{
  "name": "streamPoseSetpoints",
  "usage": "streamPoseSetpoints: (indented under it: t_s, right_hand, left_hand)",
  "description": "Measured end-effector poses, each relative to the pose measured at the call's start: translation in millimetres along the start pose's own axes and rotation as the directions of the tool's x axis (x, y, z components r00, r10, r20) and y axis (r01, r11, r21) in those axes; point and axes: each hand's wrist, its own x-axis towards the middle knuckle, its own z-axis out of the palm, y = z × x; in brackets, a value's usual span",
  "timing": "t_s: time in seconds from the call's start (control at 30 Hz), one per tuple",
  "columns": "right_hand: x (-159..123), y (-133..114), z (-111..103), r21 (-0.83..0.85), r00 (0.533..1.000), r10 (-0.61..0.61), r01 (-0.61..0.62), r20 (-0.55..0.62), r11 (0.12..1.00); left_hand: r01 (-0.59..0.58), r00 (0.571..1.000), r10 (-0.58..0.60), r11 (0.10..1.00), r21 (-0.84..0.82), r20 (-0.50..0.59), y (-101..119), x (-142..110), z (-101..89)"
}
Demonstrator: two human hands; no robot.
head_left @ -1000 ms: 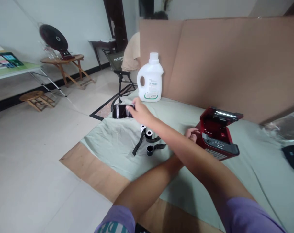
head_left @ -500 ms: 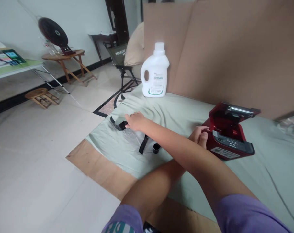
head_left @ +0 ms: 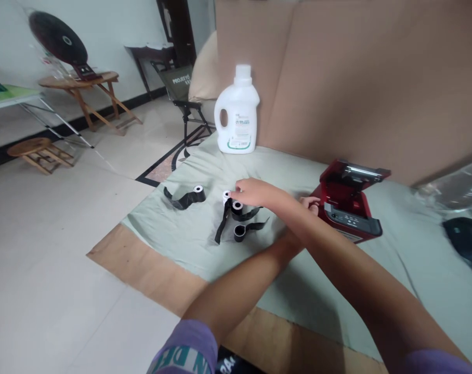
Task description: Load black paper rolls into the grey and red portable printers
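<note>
My arms are crossed. My right hand (head_left: 253,192) reaches left over the cloth, fingertips closed at a small white-ended roll (head_left: 225,196) with a black strip trailing toward me. Close beside it stand a black roll with a white core (head_left: 237,208) and a hollow black roll (head_left: 239,233), each with a loose tail. Farther left, another black roll (head_left: 197,194) has its strip unrolled. My left hand (head_left: 309,203), partly hidden behind my right forearm, grips the left side of a red and black printer (head_left: 347,208), whose lid is raised.
A white detergent bottle (head_left: 238,111) stands at the back against a brown panel (head_left: 349,78). Pale green cloth (head_left: 173,249) covers the work surface, with a bare brown edge at the left. A black object (head_left: 466,241) and clear plastic (head_left: 454,182) lie at the right.
My right hand has left the far-left roll and moved right to the white-ended roll, uncovering the rolls. My left hand stays at the printer. The view has shifted to the right.
</note>
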Motion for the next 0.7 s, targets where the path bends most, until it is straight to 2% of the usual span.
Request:
streamPoseSetpoints:
  t_s: [0.13, 0.2, 0.3, 0.37, 0.43, 0.5, 0.6, 0.67, 0.7]
  right_hand:
    - [0, 4, 11, -0.024, 0.994, 0.052, -0.050, 0.098, 0.998]
    - [5, 7, 12, 0.005, 0.996, 0.053, -0.053, 0.066, 0.999]
    - [19, 5, 10, 0.107, 0.995, 0.086, -0.080, -0.045, 0.991]
    - [31, -3, 10, 0.160, 0.994, 0.106, -0.101, -0.025, 0.982]
    - [44, -14, 12, 0.149, 0.995, 0.096, -0.100, 0.030, 0.984]
    - [51, -22, 15, 0.118, 0.996, 0.083, -0.085, 0.024, 0.989]
    - [44, -19, 15, 0.125, 0.995, 0.041, -0.030, -0.089, 0.992]
    - [24, -2, 9, 0.260, 0.977, -0.021, 0.078, -0.213, 0.962]
    - [8, 9, 4, 0.377, 0.960, -0.045, 0.150, -0.275, 0.914]
  left_hand:
    - [-0.063, 0.998, 0.062, 0.998, 0.032, 0.024, 6, -6, -5.3]
    - [-0.104, 0.994, 0.103, 0.993, 0.062, 0.028, 9, -10, -7.3]
    - [-0.102, 0.995, 0.100, 0.991, 0.091, 0.023, 13, -14, -9.2]
    - [-0.088, 0.996, 0.085, 0.991, 0.097, 0.031, 14, -16, -10.4]
    - [-0.085, 0.996, 0.082, 0.992, 0.095, 0.042, 13, -17, -11.9]
    - [-0.086, 0.995, 0.081, 0.992, 0.087, 0.060, 11, -18, -13.2]
    - [-0.087, 0.995, 0.084, 0.995, 0.055, 0.058, 5, -15, -14.0]
    - [-0.085, 0.996, 0.083, 0.995, 0.042, 0.044, 2, -13, -14.1]
    - [-0.079, 0.996, 0.077, 0.996, 0.043, 0.038, 1, -13, -14.2]
